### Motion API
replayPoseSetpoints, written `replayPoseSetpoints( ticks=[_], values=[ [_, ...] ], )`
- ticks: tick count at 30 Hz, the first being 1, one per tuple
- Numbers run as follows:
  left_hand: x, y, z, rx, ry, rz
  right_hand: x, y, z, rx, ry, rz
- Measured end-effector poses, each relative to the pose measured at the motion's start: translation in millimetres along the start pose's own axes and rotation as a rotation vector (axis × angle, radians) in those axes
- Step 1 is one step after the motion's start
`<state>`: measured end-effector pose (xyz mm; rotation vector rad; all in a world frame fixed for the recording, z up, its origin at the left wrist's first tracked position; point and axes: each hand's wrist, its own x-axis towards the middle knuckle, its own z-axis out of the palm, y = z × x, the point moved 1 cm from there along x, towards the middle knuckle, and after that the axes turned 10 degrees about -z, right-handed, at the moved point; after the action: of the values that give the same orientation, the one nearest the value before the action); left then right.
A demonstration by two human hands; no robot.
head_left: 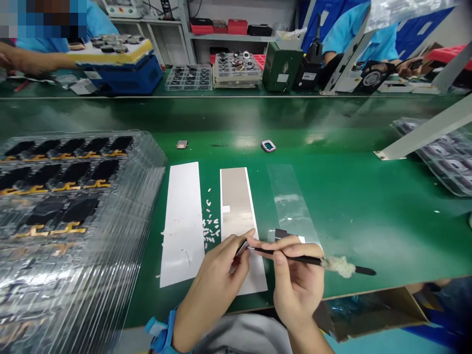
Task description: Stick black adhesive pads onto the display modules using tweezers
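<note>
Green bench (368, 211) — right hand (298, 290) holds black tool (291, 256); co-workers (346, 34) beyond.

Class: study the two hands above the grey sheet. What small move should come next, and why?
Probably easing the tweezers tip a touch further onto the small shiny part and pressing there. The right hand holds the tip right at that part, the left hand pinches it just above the grey sheet, and white scraps lie beside the sheet.

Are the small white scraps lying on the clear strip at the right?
No, the white scraps lie on the green table between the white strip and the grey strip, well left of the clear strip.
</note>
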<state>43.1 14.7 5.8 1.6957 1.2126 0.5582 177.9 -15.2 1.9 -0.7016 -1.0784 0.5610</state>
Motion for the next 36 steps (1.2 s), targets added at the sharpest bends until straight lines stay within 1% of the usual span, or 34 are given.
replayPoseSetpoints(
  ticks=[3,9,14,19,25,36],
  values=[
    [-0.6,-2.6,1.7,-0.028,0.009,-0.005,-0.8,1.6,0.1,0.0,0.008,0.0],
    [-2.3,-7.2,4.9,-0.015,0.042,-0.015,-1.3,-0.1,-0.1,-0.011,0.023,0.001],
    [-3.6,-5.1,5.7,0.004,0.047,0.004,-2.5,0.7,0.0,-0.033,0.014,0.01],
    [-6.5,0.1,3.5,0.014,0.033,-0.011,-5.9,1.6,0.5,-0.099,-0.003,-0.032],
    [-6.6,0.4,3.7,-0.004,0.022,-0.011,-6.0,2.3,2.3,-0.15,-0.026,-0.064],
    [-7.9,-1.9,3.2,-0.018,0.018,-0.016,-5.9,1.7,2.5,-0.173,-0.031,-0.062]
  ],
)
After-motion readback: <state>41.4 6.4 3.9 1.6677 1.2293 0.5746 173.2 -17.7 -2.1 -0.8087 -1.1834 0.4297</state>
